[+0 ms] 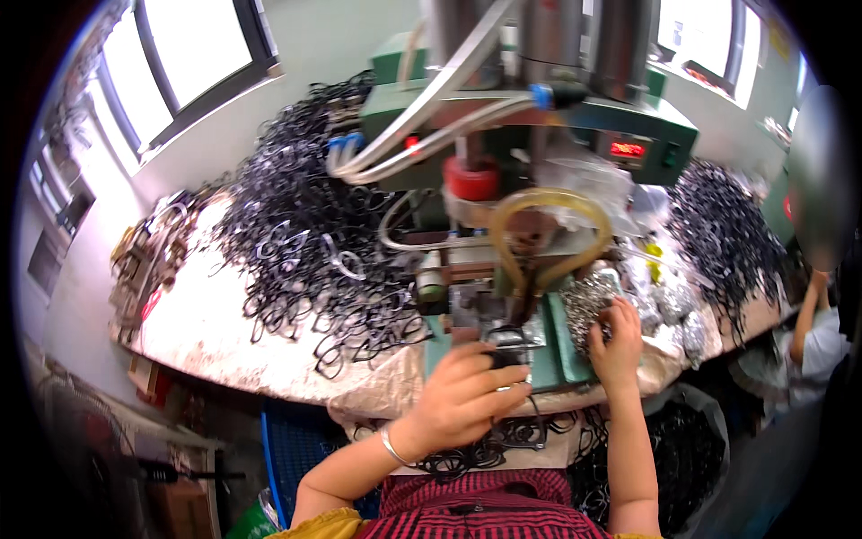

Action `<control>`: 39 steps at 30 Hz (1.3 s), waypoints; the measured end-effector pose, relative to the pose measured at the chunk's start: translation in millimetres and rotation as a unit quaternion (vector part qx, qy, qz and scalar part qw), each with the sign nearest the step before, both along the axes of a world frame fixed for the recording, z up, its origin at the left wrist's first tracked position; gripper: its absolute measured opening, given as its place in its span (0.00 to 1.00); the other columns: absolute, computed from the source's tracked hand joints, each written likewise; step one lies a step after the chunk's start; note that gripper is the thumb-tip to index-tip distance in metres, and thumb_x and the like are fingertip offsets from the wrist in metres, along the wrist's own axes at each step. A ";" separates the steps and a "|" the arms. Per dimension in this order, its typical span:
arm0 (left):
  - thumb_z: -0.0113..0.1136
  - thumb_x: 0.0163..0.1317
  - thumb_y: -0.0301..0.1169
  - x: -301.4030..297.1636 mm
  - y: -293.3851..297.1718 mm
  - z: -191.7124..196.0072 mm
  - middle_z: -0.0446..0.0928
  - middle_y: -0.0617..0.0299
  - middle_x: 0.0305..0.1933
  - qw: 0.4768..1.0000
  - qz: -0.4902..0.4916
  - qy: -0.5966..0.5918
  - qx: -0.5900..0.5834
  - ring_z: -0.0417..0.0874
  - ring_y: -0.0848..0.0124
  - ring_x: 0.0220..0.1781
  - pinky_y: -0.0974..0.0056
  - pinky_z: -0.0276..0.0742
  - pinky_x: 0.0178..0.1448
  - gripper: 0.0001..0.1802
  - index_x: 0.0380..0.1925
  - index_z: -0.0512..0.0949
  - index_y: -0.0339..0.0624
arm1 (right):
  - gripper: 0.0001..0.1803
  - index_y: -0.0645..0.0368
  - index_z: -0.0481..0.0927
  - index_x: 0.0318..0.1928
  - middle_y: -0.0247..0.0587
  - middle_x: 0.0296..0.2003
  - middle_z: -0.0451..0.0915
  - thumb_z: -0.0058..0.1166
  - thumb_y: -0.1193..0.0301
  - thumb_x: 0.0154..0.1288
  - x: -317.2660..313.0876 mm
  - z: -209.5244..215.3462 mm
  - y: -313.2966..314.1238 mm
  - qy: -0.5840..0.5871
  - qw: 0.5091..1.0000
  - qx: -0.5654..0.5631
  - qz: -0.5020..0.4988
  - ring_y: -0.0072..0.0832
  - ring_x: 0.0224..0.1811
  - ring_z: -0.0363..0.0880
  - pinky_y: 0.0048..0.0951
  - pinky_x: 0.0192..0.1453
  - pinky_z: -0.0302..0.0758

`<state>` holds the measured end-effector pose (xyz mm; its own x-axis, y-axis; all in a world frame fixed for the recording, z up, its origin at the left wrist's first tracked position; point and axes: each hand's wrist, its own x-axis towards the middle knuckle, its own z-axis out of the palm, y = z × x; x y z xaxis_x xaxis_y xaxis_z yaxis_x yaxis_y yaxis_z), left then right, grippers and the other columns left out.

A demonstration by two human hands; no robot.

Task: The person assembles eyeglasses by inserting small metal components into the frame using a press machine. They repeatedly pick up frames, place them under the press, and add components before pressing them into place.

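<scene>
At the near edge of the cluttered workbench (224, 332), a dark frame-shaped part (505, 340) is held under the green press machine (539, 135) by the left hand (462, 395), whose fingers are curled about the part's near side. The part lies on the machine's green bed (557, 346), its long axis seemingly running from nine to three o'clock, though much of it is hidden by the fingers. Little free room is left here: the bed is hemmed in by the machine's head directly above and by a loop of yellowish tubing (548, 234) at twelve o'clock. At two o'clock from the part, the right hand (618, 346) is half closed over a heap of small silvery pieces (588, 301); whether anything is pinched cannot be told. More dark frames (503, 440) hang over the bench edge above the lap. Farther off, a large tangle of black frames (305, 225) is piled at ten o'clock, and a second pile (718, 225) at two o'clock. Another person's arm (808, 310) is seen at the right rim.
</scene>
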<state>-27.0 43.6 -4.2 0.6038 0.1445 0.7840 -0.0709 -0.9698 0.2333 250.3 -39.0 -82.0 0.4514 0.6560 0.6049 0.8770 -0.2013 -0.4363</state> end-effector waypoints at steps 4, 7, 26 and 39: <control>0.75 0.49 0.35 -50.0 -44.3 -14.0 0.84 0.58 0.53 0.981 0.194 -0.026 -0.011 0.81 0.58 0.48 0.45 0.69 0.68 0.20 0.43 0.84 0.48 | 0.06 0.67 0.80 0.36 0.54 0.41 0.82 0.55 0.77 0.58 -10.7 4.8 -14.3 0.018 0.999 0.038 0.007 0.51 0.50 0.80 0.45 0.61 0.74; 0.62 0.55 0.17 -97.5 -31.9 6.7 0.83 0.53 0.43 0.912 0.403 -0.070 0.030 0.80 0.59 0.47 0.54 0.70 0.56 0.11 0.38 0.80 0.41 | 0.07 0.67 0.85 0.39 0.42 0.36 0.85 0.57 0.77 0.65 -7.3 -14.2 -28.7 0.210 0.973 0.097 -0.013 0.32 0.41 0.82 0.33 0.56 0.75; 0.44 0.80 0.42 -144.0 123.4 -60.5 0.69 0.69 0.26 0.781 0.456 -0.265 -0.334 0.67 0.78 0.25 0.71 0.67 0.35 0.17 0.35 0.70 0.42 | 0.08 0.67 0.85 0.45 0.34 0.40 0.84 0.58 0.79 0.68 3.7 -17.0 -86.3 0.311 0.934 0.155 -0.083 0.19 0.42 0.79 0.23 0.49 0.75; 0.49 0.77 0.38 -99.9 138.3 -111.4 0.78 0.54 0.31 0.806 0.519 -0.063 -0.277 0.78 0.62 0.31 0.58 0.71 0.36 0.14 0.40 0.74 0.38 | 0.12 0.63 0.84 0.41 0.45 0.38 0.84 0.64 0.80 0.54 -74.1 65.4 33.3 0.183 0.943 0.189 0.203 0.40 0.41 0.83 0.35 0.49 0.77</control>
<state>-126.9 181.9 -115.6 -0.1464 0.8702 0.4705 0.6544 -0.2715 0.7057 176.2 -5.7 -16.6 0.4325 0.5879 0.6836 0.6254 0.3505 -0.6971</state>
